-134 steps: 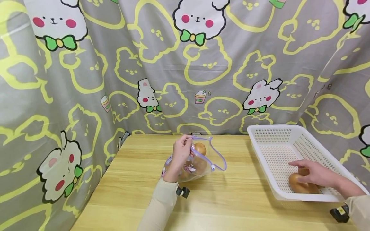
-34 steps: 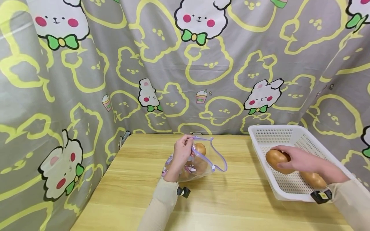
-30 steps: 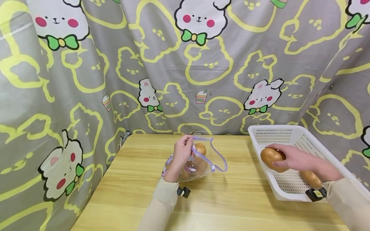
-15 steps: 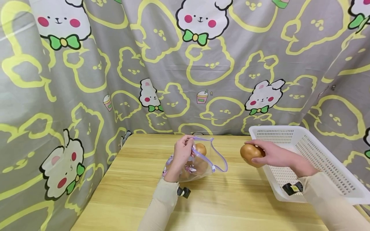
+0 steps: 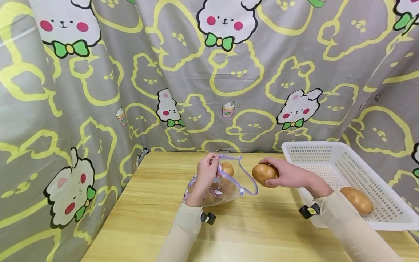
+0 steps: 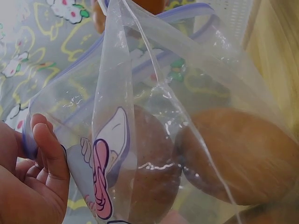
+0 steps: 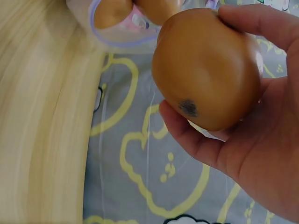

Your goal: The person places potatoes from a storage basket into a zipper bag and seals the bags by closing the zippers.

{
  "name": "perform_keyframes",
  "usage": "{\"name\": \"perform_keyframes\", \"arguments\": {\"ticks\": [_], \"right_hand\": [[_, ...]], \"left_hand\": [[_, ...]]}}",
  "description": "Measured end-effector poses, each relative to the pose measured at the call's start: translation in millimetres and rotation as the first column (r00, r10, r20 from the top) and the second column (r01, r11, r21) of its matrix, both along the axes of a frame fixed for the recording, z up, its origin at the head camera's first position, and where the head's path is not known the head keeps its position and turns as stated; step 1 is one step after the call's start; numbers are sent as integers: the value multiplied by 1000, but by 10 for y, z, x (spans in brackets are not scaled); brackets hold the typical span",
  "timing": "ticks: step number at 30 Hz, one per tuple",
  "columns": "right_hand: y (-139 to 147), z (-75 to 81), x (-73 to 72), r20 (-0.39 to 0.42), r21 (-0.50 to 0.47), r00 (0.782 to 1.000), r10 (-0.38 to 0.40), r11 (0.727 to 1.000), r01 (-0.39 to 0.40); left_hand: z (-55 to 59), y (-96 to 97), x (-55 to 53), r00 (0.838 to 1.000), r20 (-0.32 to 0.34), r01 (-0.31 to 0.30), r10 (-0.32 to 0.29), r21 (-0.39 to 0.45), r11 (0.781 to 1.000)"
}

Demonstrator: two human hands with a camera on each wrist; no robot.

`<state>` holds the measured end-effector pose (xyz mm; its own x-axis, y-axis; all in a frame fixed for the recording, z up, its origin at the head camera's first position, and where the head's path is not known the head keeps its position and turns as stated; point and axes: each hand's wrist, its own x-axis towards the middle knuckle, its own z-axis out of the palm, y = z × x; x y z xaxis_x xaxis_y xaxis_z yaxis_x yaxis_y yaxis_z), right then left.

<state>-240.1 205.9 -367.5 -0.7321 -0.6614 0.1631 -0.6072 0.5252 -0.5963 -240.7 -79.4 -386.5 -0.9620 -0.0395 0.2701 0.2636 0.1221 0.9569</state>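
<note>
My left hand (image 5: 206,171) pinches the purple-edged rim of a clear zip bag (image 5: 216,198), whose mouth gapes toward the right. Several smooth brown potatoes (image 6: 243,156) lie inside it, seen through the printed plastic in the left wrist view. Just right of the bag's mouth, my right hand (image 5: 292,175) holds another potato (image 5: 264,175) above the table, thumb and fingers on opposite sides. A dark spot marks this potato (image 7: 210,60) in the right wrist view. One more potato (image 5: 356,200) rests in the white basket.
The white perforated plastic basket (image 5: 386,226) stands at the table's right side, partly behind my right forearm. A light wooden table (image 5: 147,225) carries everything. Behind it hangs a grey patterned curtain (image 5: 209,131). Small black devices (image 5: 309,211) sit at both wrists.
My right hand has taken a potato out of the basket and carried it left, over the basket's edge, to beside the bag's mouth. My left hand and the bag have stayed in place.
</note>
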Motion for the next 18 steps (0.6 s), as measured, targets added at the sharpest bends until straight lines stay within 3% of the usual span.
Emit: {"name": "perform_keyframes", "arguments": {"ticks": [3, 11, 15, 18], "right_hand": [[-88, -9, -1, -14, -7, 1000, 11, 1000, -11], [-260, -28, 18, -181, 24, 983, 17, 1000, -12], [-325, -24, 35, -171, 27, 985, 2, 1000, 3], [-383, -27, 40, -125, 5, 992, -1, 1000, 2]], "left_hand": [[-4, 0, 1, 1000, -8, 1, -1, 0, 1000], [2, 1, -1, 1000, -7, 13, -13, 7, 1000], [24, 0, 6, 1000, 10, 23, -24, 12, 1000], [108, 7, 71, 999, 14, 32, -32, 14, 999]]}}
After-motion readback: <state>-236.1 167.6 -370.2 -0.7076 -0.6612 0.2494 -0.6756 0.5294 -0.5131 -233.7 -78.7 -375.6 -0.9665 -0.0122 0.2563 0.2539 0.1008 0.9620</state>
